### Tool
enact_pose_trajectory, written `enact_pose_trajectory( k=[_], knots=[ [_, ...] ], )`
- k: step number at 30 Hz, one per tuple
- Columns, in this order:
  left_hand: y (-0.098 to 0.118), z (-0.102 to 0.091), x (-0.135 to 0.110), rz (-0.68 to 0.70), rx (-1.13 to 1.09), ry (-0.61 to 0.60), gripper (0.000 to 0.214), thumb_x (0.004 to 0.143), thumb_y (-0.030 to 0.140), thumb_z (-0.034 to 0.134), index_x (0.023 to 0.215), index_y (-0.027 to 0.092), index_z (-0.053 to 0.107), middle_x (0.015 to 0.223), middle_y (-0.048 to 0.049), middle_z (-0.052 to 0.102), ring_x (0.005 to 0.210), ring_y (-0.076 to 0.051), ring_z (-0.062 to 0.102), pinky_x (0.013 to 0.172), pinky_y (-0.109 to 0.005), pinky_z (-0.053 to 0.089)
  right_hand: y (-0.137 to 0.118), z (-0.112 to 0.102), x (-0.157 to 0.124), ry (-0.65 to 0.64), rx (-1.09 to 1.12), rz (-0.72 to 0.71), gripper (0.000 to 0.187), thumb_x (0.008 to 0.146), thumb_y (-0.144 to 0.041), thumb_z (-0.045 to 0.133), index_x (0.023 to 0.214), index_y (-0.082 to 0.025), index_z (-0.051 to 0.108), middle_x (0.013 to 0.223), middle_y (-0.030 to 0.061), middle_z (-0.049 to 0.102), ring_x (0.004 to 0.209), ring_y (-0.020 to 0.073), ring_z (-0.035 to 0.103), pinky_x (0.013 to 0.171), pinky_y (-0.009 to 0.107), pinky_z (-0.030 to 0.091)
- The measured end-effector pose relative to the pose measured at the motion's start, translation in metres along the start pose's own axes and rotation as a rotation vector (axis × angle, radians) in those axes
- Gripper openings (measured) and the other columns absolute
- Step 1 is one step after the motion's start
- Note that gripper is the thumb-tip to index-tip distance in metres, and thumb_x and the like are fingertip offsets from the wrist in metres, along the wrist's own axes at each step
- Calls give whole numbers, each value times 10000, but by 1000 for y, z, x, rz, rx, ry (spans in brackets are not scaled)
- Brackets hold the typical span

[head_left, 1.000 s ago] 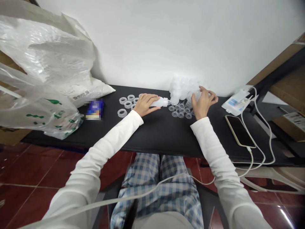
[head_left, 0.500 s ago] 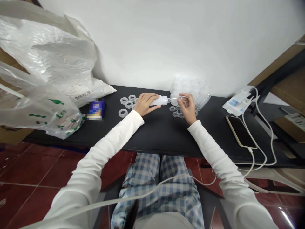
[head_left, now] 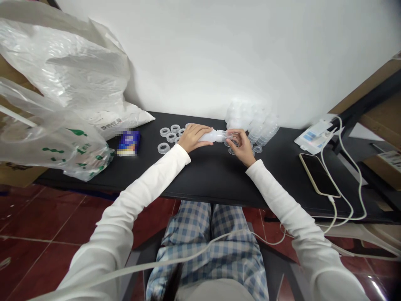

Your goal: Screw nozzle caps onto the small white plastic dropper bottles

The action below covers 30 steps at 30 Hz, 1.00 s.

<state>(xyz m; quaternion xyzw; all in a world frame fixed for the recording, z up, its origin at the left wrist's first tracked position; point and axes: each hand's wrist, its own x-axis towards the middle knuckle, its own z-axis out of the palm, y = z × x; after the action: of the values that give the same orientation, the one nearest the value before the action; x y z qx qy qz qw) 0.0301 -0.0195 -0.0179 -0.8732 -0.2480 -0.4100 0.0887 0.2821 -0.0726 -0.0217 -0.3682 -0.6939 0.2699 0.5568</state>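
Observation:
My left hand (head_left: pixel 193 136) is wrapped round a small white plastic bottle (head_left: pixel 212 135) that lies sideways just above the black table (head_left: pixel 200 175). My right hand (head_left: pixel 240 144) pinches a small clear cap (head_left: pixel 231 134) at the bottle's nozzle end. Several white plastic rings (head_left: pixel 169 136) lie to the left of my left hand. Several small clear caps (head_left: pixel 255 148) lie on the table past my right hand. A heap of clear bottles (head_left: pixel 253 119) lies against the wall behind them.
Big plastic bags (head_left: pixel 56 100) fill the table's left end, with a blue packet (head_left: pixel 128 142) beside them. A phone (head_left: pixel 318 174) on a white cable (head_left: pixel 351 184) and a white box (head_left: pixel 313 134) lie at the right. A shelf frame stands at far right.
My right hand left the bottle heap with a clear cap and came left to the nozzle of the bottle in my left hand. The left hand stayed put.

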Motion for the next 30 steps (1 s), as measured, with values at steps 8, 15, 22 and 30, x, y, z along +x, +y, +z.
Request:
enact_pose_trajectory(
  k=[8,15,22,30],
  knots=[
    [2,8,-1,36,-15,80,548,870,574,709,1253,183,683,1158,-140,774,1048,-269,713,935,-434,484,-2,-4,1,-9,18,79,439,852,-579,750,1171,-280,711,1268,68,718,1202,247,687,1086,420,565],
    [10,14,-1,81,13,76,549,896,584,672,1270,182,678,1149,-147,776,1036,-260,728,930,-431,502,-4,-1,0,66,-148,160,508,882,-715,605,1027,-239,708,911,29,735,753,177,676,723,342,584],
    [31,16,4,-3,66,-114,476,961,596,570,1263,256,709,1207,-132,776,1078,-273,734,1001,-483,526,-14,4,0,154,-291,214,687,947,-833,246,678,-254,499,524,-21,475,529,168,508,588,339,459],
    [21,9,9,-29,28,-113,533,914,594,644,1281,210,687,1238,-154,753,1169,-291,704,998,-468,531,-14,-5,7,54,-370,7,570,979,-758,328,1088,-262,588,857,47,688,781,218,642,796,400,524]
  ],
)
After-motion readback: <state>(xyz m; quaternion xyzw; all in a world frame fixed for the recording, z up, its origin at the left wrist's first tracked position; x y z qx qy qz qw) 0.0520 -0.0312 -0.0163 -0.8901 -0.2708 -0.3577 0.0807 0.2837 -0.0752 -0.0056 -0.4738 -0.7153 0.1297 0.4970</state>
